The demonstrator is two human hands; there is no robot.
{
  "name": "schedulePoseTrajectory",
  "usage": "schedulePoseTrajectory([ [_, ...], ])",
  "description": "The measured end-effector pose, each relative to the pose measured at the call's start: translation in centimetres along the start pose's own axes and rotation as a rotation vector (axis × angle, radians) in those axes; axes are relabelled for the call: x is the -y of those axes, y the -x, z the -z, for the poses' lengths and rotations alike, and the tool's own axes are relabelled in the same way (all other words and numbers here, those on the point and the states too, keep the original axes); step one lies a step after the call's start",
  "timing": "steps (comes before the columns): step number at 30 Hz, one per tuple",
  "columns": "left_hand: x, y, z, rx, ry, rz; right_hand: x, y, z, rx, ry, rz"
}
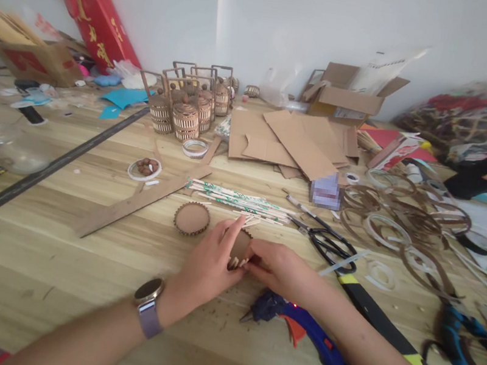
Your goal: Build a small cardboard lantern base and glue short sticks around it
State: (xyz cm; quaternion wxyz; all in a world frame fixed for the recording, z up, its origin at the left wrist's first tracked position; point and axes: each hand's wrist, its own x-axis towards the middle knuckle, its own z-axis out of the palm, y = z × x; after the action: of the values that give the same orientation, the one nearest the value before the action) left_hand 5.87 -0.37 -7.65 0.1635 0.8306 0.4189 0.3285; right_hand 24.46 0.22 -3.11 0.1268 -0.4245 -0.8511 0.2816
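A round brown disc with a notched rim (241,247) is held between my two hands, with short pale pieces along its lower edge. My left hand (213,258), a watch on its wrist, curves around the disc's left side, thumb below and index finger raised. My right hand (272,264) has its fingers pinched at the disc's right edge; anything small between them is hidden. A similar disc (192,219) lies flat to the left. Behind the hands is a bundle of wrapped sticks (240,200). A blue glue gun (303,328) rests below my right hand.
Scissors (330,245) and a black-and-yellow tool (383,322) lie to the right, near brown coiled strips (427,218). Cardboard sheets (287,140) and small lidded baskets (186,121) stand farther back. A long dark bar (51,170) crosses the wooden table at left.
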Motion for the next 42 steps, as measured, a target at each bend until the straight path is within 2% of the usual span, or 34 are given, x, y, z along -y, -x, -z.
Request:
schedulePoseTrajectory([
  [3,0.1,0.0,-0.1,0.003,0.003,0.020,0.5,0.1,0.8,-0.036,0.004,-0.019],
  [7,0.1,0.0,-0.1,0.032,0.009,0.058,1.7,1.0,2.9,-0.103,-0.015,-0.082],
  [9,0.1,0.0,0.0,0.048,-0.001,0.070,2.2,1.9,4.0,-0.073,0.018,-0.132],
  [13,0.1,-0.1,0.1,0.050,-0.008,0.067,2.5,4.8,4.9,0.082,0.168,-0.243],
  [19,-0.1,-0.1,0.2,0.028,0.000,0.049,1.2,8.8,2.9,0.183,0.240,-0.484],
  [24,0.3,0.0,0.3,0.014,-0.028,0.019,0.2,9.7,0.9,0.123,0.168,-0.486],
  [29,1.0,-0.1,0.6,0.011,-0.034,0.040,0.6,10.1,1.2,0.127,0.133,-0.526],
  [32,1.1,-0.1,0.7,0.035,-0.019,0.075,1.2,10.2,1.8,0.024,0.090,-0.532],
  [38,1.0,0.0,0.8,0.050,-0.013,0.103,1.1,8.8,2.6,-0.468,-0.206,-0.410],
  [40,1.0,0.0,0.8,0.047,-0.031,0.080,0.4,7.9,2.0,-0.507,-0.370,-0.460],
  [42,1.0,0.0,0.8,0.035,-0.047,0.052,-0.3,7.0,1.1,-0.464,-0.569,-0.513],
])
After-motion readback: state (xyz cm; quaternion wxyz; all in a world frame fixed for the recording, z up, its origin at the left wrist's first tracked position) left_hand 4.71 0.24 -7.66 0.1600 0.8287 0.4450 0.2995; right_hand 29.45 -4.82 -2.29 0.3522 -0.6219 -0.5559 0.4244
